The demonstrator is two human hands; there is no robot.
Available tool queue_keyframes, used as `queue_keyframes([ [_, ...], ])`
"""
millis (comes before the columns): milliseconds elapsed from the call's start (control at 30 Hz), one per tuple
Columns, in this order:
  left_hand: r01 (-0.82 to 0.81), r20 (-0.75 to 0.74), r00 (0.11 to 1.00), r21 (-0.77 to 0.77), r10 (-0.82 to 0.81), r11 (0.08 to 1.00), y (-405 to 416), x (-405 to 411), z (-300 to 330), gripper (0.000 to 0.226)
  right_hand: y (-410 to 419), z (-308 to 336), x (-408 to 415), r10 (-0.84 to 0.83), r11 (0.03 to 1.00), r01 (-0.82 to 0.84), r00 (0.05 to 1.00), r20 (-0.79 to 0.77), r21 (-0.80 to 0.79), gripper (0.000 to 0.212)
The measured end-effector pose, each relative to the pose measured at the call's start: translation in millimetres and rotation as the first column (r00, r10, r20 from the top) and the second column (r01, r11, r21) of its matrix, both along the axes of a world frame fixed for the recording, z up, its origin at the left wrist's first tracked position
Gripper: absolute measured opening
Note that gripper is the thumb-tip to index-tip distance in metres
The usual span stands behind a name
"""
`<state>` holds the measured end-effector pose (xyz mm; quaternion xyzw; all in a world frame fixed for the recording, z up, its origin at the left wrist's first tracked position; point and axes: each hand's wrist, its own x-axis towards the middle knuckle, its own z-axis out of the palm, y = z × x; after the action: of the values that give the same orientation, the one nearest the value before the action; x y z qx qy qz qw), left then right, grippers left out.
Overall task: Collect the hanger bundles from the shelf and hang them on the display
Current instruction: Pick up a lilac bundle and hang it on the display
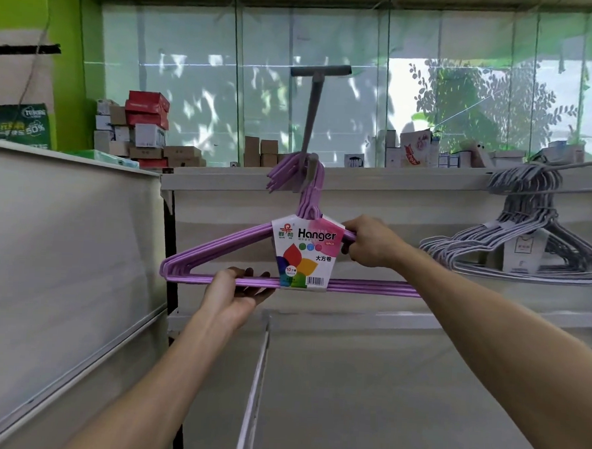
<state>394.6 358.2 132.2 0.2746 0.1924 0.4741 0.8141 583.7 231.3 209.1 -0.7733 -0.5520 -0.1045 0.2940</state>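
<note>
Label (pixel 306 252): reads "Hanger", "10PCS".
Purple hangers (pixel 217 251): frame centre, hooks at grey hook (pixel 310 122).
Left hand (pixel 236 293): grips bottom bar.
Right hand (pixel 372 243): clamps right shoulder.
Grey hangers (pixel 527 236): right edge, on rail.
Boxes (pixel 145 123): upper left.

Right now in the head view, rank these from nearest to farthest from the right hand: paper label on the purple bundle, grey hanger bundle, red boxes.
1. Paper label, just left of the right hand.
2. Grey hanger bundle, hanging to its right.
3. Red boxes, far left, behind the shelf.
</note>
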Motion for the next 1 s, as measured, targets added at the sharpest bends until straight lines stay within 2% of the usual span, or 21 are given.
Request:
queue_keyframes([
  [200, -0.001, 0.045, 0.999, 0.068, -0.002, 0.998, 11, 3, -13, 0.011, 11, -20, 3, -0.003, 0.996, 0.001, 1.0, 0.02, 0.087, 0.038],
  [467, 0.04, -0.032, 0.999, 0.089, -0.038, 0.995, 12, -14, -11, 0.007, 18, -26, 2, -0.039, 0.995, 0.04, 0.999, -0.014, 0.096, 0.038],
  [667, 0.15, -0.178, 0.975, 0.099, -0.13, 0.984, -16, -45, -12, 0.047, -6, -17, -5, -0.113, 0.993, 0.111, 0.992, 0.056, 0.037, 0.038],
  [767, 0.169, -0.291, 0.948, 0.127, -0.126, 0.977, -40, -57, -10, 0.055, -22, -14, -9, -0.098, 0.995, 0.095, 0.99, 0.105, 0.028, 0.052],
  [867, 0.216, -0.405, 0.907, 0.214, -0.115, 0.953, -73, -66, -6, 0.038, -46, -13, -18, -0.098, 0.994, 0.089, 0.983, 0.156, 0.064, 0.061],
  [933, 0.228, -0.45, 0.891, 0.325, -0.062, 0.918, -97, -71, 0, 0.023, -67, -13, -24, -0.077, 0.995, 0.063, 0.978, 0.192, 0.081, 0.057],
  [1000, 0.225, -0.454, 0.891, 0.453, 0.006, 0.863, -126, -74, 10, 0.019, -92, -12, -28, -0.048, 0.992, 0.025, 0.981, 0.191, 0.12, 0.049],
])
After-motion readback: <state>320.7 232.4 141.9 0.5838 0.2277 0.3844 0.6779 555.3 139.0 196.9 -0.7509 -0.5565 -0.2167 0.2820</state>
